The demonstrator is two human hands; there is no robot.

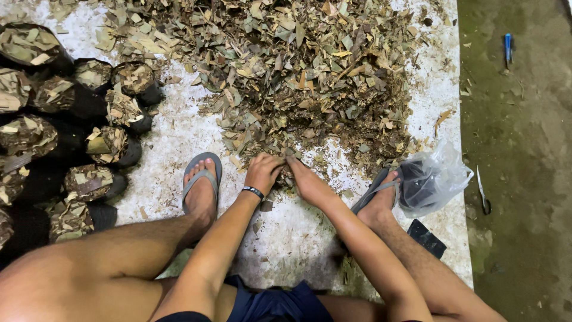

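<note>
Heap of dry chopped leaves (298, 77), spread wide from centre toward twelve o'clock across a pale sheet (173, 143) on the floor, near edge right at both hands. At nine o'clock, black grow bags (89, 182) packed with the same leaf litter, standing close together, leftmost ones cut off by the frame edge. At three o'clock, just beside the right foot, a clear plastic bag (435, 179) with something dark inside, contents hard to make out.

Left hand (262, 170), wearing a dark wristband (253, 192), curled knuckles-up over the heap's near edge, fingers bent as if closed on a clump; exact grip hidden beneath the hand. Right hand (305, 179) flatter, fingers pushed into the leaves, touching the left; cannot tell how far closed, fingertips buried.

Probably gathering a handful: best done by scooping with both palms cupped together and keeping the clump tight, so little spills back.

Smaller still: a dark flat object (426, 237) at four o'clock, scissors (482, 194) on bare concrete at three o'clock, a blue-handled tool (508, 49) at two o'clock, kind unclear.
</note>
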